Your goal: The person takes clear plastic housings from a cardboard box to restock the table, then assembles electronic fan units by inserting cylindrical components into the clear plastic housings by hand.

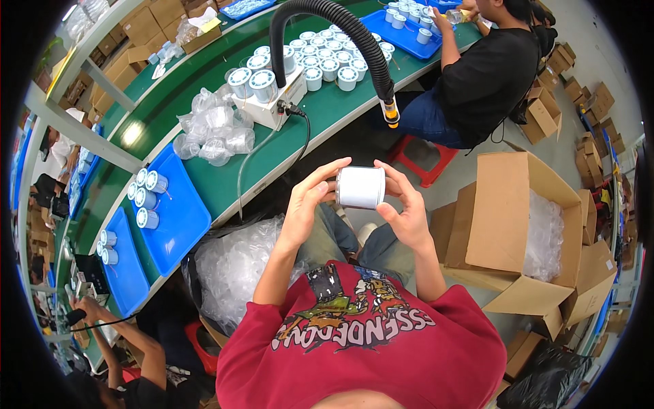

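A white cylindrical canister [361,187] lies on its side in the air above my lap, held between both hands. A clear rim shows at its left end. My left hand [310,201] is closed on that end, fingers along the far edge. My right hand [407,213] grips the other end, with its thumb on the near side. On the green bench ahead stand many similar white canisters [320,58] with patterned tops. Some sit by a white box-shaped device [278,102] with a cable. Beside it is a heap of clear plastic cups [214,129].
A black flexible hose [340,20] arches over the bench, its yellow tip hanging ahead of me. Blue trays [178,218] with canisters are at left. A bag of clear plastic [235,266] sits by my left leg, an open carton [501,218] at right. Co-workers [487,75] sit nearby.
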`<state>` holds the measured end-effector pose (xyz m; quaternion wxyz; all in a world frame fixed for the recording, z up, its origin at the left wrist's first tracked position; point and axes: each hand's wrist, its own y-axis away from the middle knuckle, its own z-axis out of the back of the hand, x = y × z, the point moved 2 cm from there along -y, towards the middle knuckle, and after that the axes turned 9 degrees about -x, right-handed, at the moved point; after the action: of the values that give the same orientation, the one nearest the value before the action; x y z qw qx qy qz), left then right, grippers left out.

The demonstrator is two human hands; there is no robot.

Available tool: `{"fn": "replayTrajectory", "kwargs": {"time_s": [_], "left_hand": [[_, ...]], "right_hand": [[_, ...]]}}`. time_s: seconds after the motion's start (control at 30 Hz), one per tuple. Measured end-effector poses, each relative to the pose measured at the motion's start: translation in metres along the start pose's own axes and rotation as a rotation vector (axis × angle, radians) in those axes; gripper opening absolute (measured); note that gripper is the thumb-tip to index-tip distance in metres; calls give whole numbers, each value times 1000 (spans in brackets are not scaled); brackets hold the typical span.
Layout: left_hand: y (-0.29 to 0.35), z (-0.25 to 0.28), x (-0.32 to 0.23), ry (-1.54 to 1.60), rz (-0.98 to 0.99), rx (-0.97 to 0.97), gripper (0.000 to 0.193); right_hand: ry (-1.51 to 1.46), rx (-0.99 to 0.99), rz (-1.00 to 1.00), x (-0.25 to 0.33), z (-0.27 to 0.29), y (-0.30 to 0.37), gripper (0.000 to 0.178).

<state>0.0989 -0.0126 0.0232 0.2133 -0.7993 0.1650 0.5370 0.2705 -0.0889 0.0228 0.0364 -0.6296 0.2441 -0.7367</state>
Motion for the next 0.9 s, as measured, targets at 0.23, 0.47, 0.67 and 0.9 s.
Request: {"fn": "replayTrajectory", "kwargs": {"time_s": [0.23,0.47,0.67,0.9], "left_hand": [[0,1,-3,-142,-88,29,41],[1,-4,-1,-74,-51,-24,46],[0,-3,-3,-46,-50,28,48],[1,-4,-6,-23,-49,50,51]], "right_hand": [[5,9,4,1,2,0,62],[109,-35,21,0,0,4,61],[221,-19,58,4,2,3,61],[204,-28,44,6,1,2,60]]}}
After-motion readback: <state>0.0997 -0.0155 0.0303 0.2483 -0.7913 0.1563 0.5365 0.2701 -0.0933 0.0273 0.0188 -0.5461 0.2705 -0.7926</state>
